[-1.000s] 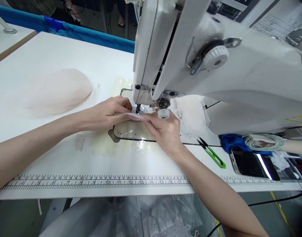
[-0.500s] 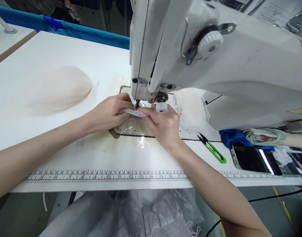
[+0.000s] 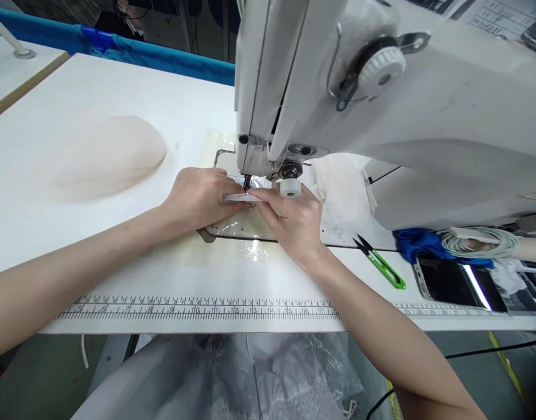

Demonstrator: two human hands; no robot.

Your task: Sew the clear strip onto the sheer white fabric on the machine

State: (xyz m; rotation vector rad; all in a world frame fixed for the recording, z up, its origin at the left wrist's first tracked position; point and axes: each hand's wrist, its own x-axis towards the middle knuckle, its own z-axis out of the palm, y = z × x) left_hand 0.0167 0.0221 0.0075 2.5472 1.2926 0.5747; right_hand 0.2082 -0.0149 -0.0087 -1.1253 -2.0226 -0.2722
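A narrow white fabric strip (image 3: pixel 242 198) runs between my two hands, just in front of the presser foot (image 3: pixel 247 182) of a white sewing machine (image 3: pixel 425 116). My left hand (image 3: pixel 202 197) pinches its left end, fingers curled close to the needle area. On the other side, my right hand (image 3: pixel 292 219) pinches the strip between thumb and fingers, beneath the white knob (image 3: pixel 289 187). Behind my right hand a pale folded cloth (image 3: pixel 343 189) lies on the machine bed. How far the strip reaches under the foot is hidden by my fingers.
A pale cup-shaped fabric piece (image 3: pixel 119 154) lies on the table at left. Green thread snips (image 3: pixel 384 268), a phone (image 3: pixel 460 284), blue cloth (image 3: pixel 414 242) and a coil of cord (image 3: pixel 478 242) sit at right. A printed ruler (image 3: pixel 198 307) lines the front edge.
My left hand has moved slightly toward the right hand, and the strip between them now lies more level. The whole view has shifted a little.
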